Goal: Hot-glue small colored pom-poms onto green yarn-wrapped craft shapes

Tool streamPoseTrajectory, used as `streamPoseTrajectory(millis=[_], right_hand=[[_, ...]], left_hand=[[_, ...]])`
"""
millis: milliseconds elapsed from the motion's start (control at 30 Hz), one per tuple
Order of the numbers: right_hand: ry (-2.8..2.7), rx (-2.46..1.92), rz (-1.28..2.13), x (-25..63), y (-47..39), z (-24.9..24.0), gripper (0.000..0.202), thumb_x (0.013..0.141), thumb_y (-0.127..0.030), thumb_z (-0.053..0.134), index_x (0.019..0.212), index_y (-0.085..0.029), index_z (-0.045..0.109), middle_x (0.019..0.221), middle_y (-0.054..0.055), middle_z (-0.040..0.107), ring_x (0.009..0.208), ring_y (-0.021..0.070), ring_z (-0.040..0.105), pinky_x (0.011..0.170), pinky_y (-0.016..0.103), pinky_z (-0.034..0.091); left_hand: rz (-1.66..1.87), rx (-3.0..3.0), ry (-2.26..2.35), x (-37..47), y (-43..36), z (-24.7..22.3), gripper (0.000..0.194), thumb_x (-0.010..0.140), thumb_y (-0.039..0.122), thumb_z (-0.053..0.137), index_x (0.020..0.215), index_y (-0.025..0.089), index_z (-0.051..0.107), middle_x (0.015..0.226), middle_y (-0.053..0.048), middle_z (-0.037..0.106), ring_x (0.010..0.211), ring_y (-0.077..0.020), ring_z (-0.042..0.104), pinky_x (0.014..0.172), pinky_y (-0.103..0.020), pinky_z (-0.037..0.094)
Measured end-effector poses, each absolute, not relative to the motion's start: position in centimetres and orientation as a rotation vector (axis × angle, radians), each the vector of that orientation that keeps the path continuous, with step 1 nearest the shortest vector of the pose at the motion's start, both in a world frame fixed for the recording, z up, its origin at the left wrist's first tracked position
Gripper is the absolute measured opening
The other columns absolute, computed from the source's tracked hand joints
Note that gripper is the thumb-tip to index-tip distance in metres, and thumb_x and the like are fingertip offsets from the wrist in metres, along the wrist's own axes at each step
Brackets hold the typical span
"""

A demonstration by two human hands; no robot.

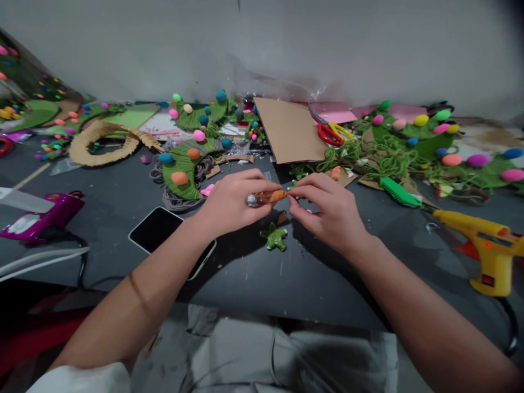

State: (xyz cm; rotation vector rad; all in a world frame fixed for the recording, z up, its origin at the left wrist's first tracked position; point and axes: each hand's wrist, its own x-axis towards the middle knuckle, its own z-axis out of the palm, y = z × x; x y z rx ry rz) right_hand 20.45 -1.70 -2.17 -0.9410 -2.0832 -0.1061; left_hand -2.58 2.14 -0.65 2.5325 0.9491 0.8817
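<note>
My left hand (236,200) grips a small clear packet of orange clay (268,197) with a silvery, crumpled end. Its orange tip points right, toward my right hand (327,210). The thumb and forefinger of that hand are pinched together just by the tip; what lies between them is too small to tell. Below the two hands, a small green star-shaped piece (275,237) rests on the dark table (262,289). A phone (158,232) with a black screen lies partly under my left forearm.
A yellow hot glue gun (487,243) stands at the right, near a green brush (399,192). On the left are a purple device (45,215) and a cardboard ring (76,146). Behind lie a cardboard sheet (289,131), red-handled scissors (328,135), green yarn (385,155) and yarn-wrapped pieces with coloured balls.
</note>
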Motion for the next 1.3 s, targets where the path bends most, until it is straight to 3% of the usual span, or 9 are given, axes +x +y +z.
streamPoseTrajectory(millis=[233,700,867,1000,1067,1167,1300], right_hand=[[-2.183,-0.908,-0.114,20.7,-1.8,-1.9,0.015,0.098,-0.016,0.064,0.106,-0.017,0.076,0.100,0.010,0.075,0.091,0.0226,0.069,0.081,0.036,0.057],[-2.159,-0.961,-0.196,20.4,-1.4,-2.3,0.009,0.097,-0.014,0.060,0.093,-0.018,0.067,0.093,0.010,0.072,0.086,0.0228,0.066,0.079,0.037,0.054],[-2.090,-1.025,-0.123,20.4,-1.4,-2.5,0.010,0.093,-0.012,0.062,0.091,-0.021,0.065,0.090,0.007,0.071,0.084,0.0217,0.066,0.077,0.036,0.053],[-2.030,-1.082,-0.002,20.8,-1.3,-2.2,0.011,0.089,-0.010,0.063,0.086,-0.021,0.064,0.085,0.004,0.069,0.076,0.0184,0.063,0.071,0.032,0.051],[-1.952,-1.142,0.061,21.5,-1.2,-1.9,0.012,0.087,-0.011,0.063,0.083,-0.022,0.064,0.082,0.003,0.067,0.073,0.0175,0.062,0.070,0.032,0.050],[-1.784,-1.298,0.143,23.0,-0.7,-1.5,0.012,0.092,-0.019,0.064,0.080,-0.022,0.063,0.076,0.002,0.065,0.067,0.0166,0.059,0.065,0.032,0.048],[-1.728,-1.525,0.185,26.4,0.4,-1.0,0.042,0.104,-0.042,0.051,0.068,-0.023,0.060,0.063,0.003,0.063,0.058,0.0175,0.056,0.061,0.035,0.043]], left_hand=[[0.813,2.575,0.978,-2.6,2.1,-0.6,0.028,0.088,0.025,0.070,0.113,0.019,0.082,0.098,-0.006,0.071,0.081,-0.0176,0.069,0.074,-0.030,0.052],[0.853,2.509,0.938,-2.5,2.2,-0.7,0.024,0.087,0.023,0.070,0.109,0.019,0.080,0.090,-0.003,0.071,0.074,-0.0140,0.066,0.067,-0.026,0.048],[0.888,2.395,0.955,-2.7,2.4,-0.6,0.019,0.084,0.029,0.078,0.100,0.020,0.073,0.094,-0.003,0.078,0.082,-0.0166,0.071,0.075,-0.028,0.053],[0.913,2.131,1.118,-3.5,3.1,-0.2,0.037,0.073,0.038,0.091,0.091,0.021,0.063,0.071,0.004,0.066,0.059,-0.0110,0.057,0.053,-0.024,0.044],[0.938,2.014,1.167,-4.3,3.8,0.0,0.038,0.074,0.041,0.090,0.088,0.022,0.061,0.064,0.005,0.061,0.053,-0.0095,0.050,0.048,-0.024,0.039],[1.004,2.044,1.325,-6.0,5.2,0.1,0.037,0.084,0.053,0.081,0.092,0.021,0.065,0.072,0.000,0.066,0.060,-0.0106,0.054,0.051,-0.027,0.041],[0.964,2.202,1.706,-8.5,7.1,-1.1,0.047,0.090,0.056,0.072,0.104,0.012,0.070,0.083,-0.004,0.070,0.065,-0.0088,0.059,0.054,-0.025,0.041]])
